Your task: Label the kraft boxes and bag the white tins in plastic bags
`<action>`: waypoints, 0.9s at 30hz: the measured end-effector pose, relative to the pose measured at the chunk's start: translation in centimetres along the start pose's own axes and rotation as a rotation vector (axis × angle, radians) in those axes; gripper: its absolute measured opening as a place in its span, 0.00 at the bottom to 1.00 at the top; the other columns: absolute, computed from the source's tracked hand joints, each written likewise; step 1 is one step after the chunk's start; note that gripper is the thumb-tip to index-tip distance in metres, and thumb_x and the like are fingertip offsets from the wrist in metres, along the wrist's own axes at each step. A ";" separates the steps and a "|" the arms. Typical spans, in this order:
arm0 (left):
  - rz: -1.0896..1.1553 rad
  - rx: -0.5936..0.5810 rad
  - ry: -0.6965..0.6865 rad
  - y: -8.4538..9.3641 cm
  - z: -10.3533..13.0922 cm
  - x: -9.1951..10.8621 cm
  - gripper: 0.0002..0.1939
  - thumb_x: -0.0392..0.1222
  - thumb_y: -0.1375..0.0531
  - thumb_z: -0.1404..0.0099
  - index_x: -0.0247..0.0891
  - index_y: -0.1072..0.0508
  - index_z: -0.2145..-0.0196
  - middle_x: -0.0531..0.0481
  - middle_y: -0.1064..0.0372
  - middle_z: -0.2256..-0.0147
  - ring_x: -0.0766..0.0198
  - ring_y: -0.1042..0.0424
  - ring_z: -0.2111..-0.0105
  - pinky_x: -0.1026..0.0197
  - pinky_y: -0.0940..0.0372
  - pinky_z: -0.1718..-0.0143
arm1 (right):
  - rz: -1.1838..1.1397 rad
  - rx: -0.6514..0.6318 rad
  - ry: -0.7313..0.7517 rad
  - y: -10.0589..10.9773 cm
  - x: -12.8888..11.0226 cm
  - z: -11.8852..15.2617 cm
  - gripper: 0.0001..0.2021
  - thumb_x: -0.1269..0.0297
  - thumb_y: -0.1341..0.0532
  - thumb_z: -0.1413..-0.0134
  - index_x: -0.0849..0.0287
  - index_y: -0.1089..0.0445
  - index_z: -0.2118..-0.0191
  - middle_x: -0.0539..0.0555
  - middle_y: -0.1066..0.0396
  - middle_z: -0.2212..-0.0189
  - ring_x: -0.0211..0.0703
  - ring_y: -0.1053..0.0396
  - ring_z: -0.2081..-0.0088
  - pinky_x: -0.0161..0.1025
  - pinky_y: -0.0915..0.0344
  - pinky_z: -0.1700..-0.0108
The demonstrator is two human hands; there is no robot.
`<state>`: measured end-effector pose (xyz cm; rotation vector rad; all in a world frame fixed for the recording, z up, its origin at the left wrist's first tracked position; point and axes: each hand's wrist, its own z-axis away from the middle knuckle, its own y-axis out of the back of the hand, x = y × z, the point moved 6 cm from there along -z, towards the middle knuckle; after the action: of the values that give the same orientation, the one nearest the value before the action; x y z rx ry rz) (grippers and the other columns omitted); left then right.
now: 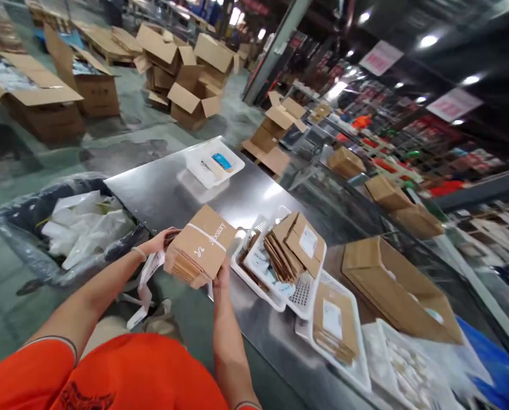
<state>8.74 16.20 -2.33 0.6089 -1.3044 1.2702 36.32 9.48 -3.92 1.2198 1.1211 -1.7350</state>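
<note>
Between my hands is a bundle of flat cardboard boxes [205, 236], bound by a white band and printed with white lettering. My left hand [162, 240] is closed on its left side, the fingertips partly hidden behind it. At the lower right corner my right hand [222, 274] grips the bundle from below. A strip of white paper [145, 287] hangs beneath my left hand. Just right of the bundle, white plastic baskets [303, 296] on the metal table [160, 191] hold brown cardboard packs [308, 239], some with white labels.
A lined bin [27, 250] with white plastic waste stands left of the table. At the table's far end lies a white tray [214, 181] with a blue item [222, 161]. A large open carton [399, 290] sits at the right. More open cartons [194, 97] stand on the floor beyond.
</note>
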 end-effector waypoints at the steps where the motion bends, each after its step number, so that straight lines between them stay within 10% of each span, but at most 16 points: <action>1: 0.024 0.032 0.007 0.4 -0.2 -0.8 0.46 0.43 0.13 0.74 0.36 0.17 0.53 0.36 0.15 0.44 0.36 0.19 0.42 0.43 0.25 0.38 | 0.015 -0.012 -0.030 0.3 0.5 -0.5 0.23 0.43 0.26 0.56 0.47 0.40 0.70 0.43 0.30 0.76 0.46 0.24 0.67 0.45 0.22 0.59; 5: 0.142 0.089 0.062 1.2 -1.3 -3.5 0.40 0.58 0.14 0.62 0.38 0.18 0.56 0.42 0.15 0.58 0.50 0.18 0.58 0.50 0.26 0.51 | 0.123 -0.070 -0.105 2.7 0.2 -1.2 0.21 0.49 0.25 0.61 0.48 0.35 0.67 0.46 0.25 0.70 0.47 0.25 0.65 0.46 0.23 0.58; 9: 0.140 -0.034 0.066 0.6 -3.3 -4.8 0.40 0.70 0.16 0.59 0.39 0.23 0.62 0.49 0.22 0.67 0.58 0.25 0.67 0.55 0.30 0.60 | 0.620 0.048 0.249 5.9 -6.6 -0.9 0.21 0.49 0.27 0.51 0.48 0.28 0.53 0.54 0.23 0.56 0.54 0.24 0.55 0.48 0.25 0.56; 13: 0.094 -0.111 0.039 0.8 -4.7 -5.5 0.40 0.72 0.18 0.59 0.39 0.27 0.66 0.53 0.29 0.71 0.62 0.32 0.70 0.59 0.36 0.66 | 0.913 0.045 0.628 1.7 -12.9 -0.3 0.16 0.49 0.33 0.33 0.52 0.26 0.46 0.61 0.24 0.47 0.58 0.27 0.45 0.54 0.27 0.44; 18: 0.015 -0.157 -0.026 1.0 -5.0 -5.3 0.34 0.70 0.20 0.49 0.39 0.28 0.68 0.55 0.37 0.73 0.64 0.41 0.70 0.60 0.43 0.66 | 1.051 -0.225 0.627 -5.7 -11.4 -1.9 0.18 0.44 0.36 0.29 0.52 0.26 0.47 0.61 0.26 0.47 0.59 0.29 0.41 0.60 0.29 0.39; 27: -0.338 -0.061 -0.174 0.5 -4.7 -5.1 0.12 0.45 0.29 0.37 0.39 0.27 0.67 0.49 0.29 0.66 0.60 0.35 0.66 0.57 0.38 0.58 | 1.190 -0.210 0.621 -4.4 -10.9 -1.7 0.17 0.45 0.40 0.26 0.52 0.26 0.47 0.62 0.28 0.46 0.61 0.31 0.37 0.62 0.31 0.35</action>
<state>10.97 18.85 -8.35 0.8711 -1.3110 0.9131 36.02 13.46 7.29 1.7962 0.5802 -0.3436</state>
